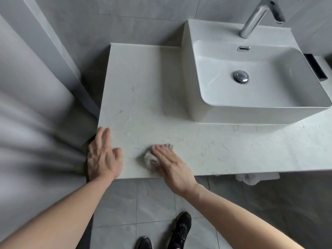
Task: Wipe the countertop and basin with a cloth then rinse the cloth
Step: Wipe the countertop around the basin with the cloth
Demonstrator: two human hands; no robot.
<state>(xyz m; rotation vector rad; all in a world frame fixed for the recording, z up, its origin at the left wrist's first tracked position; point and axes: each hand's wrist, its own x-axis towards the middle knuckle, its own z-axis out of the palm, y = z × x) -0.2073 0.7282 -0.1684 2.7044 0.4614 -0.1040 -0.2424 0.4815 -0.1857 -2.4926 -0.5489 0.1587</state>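
A pale marbled countertop (143, 97) runs from the left wall to the right edge of view. A white rectangular basin (197, 97) stands on it at the right, with a chrome drain plug (241, 76) and a chrome tap (255, 18) behind. My right hand (170, 164) lies flat with straight fingers on a crumpled grey-white cloth (150, 159), pressing it onto the countertop near the front edge. My left hand (103, 155) rests flat on the front left corner of the countertop, fingers straight.
A grey curtain (32, 105) hangs close on the left. Grey tiled wall stands behind the counter. A black object (316, 67) sits to the right of the basin. White fabric (256, 178) hangs under the counter's front edge. My dark shoes (179, 229) stand on grey floor tiles.
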